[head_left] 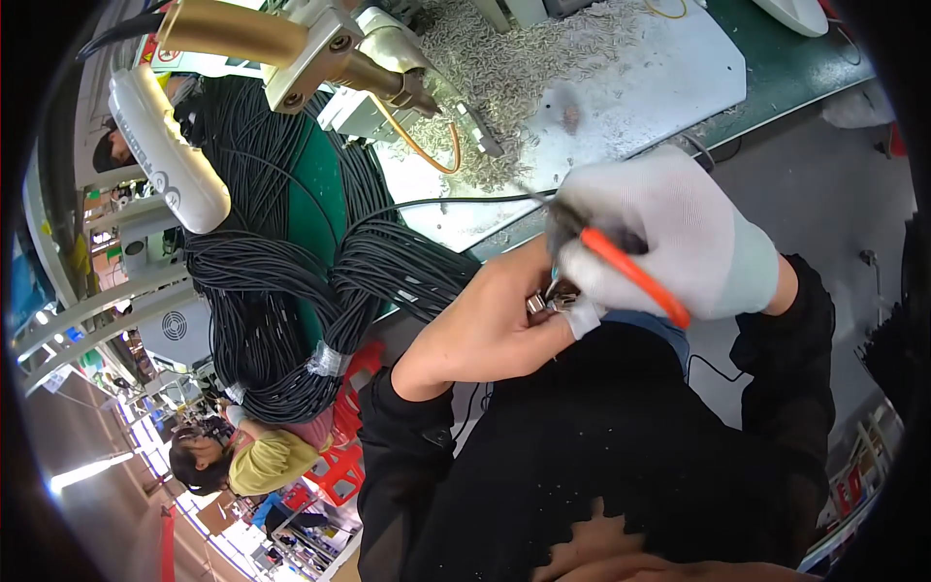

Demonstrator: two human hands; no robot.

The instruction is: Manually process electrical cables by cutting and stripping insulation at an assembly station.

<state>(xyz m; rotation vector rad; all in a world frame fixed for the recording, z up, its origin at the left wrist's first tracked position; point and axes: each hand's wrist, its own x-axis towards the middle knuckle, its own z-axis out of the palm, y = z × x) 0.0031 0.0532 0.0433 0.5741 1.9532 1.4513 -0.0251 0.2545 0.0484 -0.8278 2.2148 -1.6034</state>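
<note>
My left hand (490, 325) is bare, with white tape round the thumb tip. Its fingers are closed on small shiny metal connectors (536, 303), partly hidden between thumb and fingers. Over it, my right hand (684, 228) wears a white glove and grips an orange-handled hand tool (635, 276). The tool's dark head is blurred and partly covered by the glove, so its exact kind does not show. A single black cable (465, 202) runs in from the left and reaches the two hands, where its end is hidden.
Large bundles of black cable (262, 272) hang over the green bench at left. A brass-coloured machine head (320, 58) and a lit white lamp (175, 145) stand above them. Many small metal pieces (514, 78) cover the white board (659, 87). A co-worker (262, 456) sits beyond.
</note>
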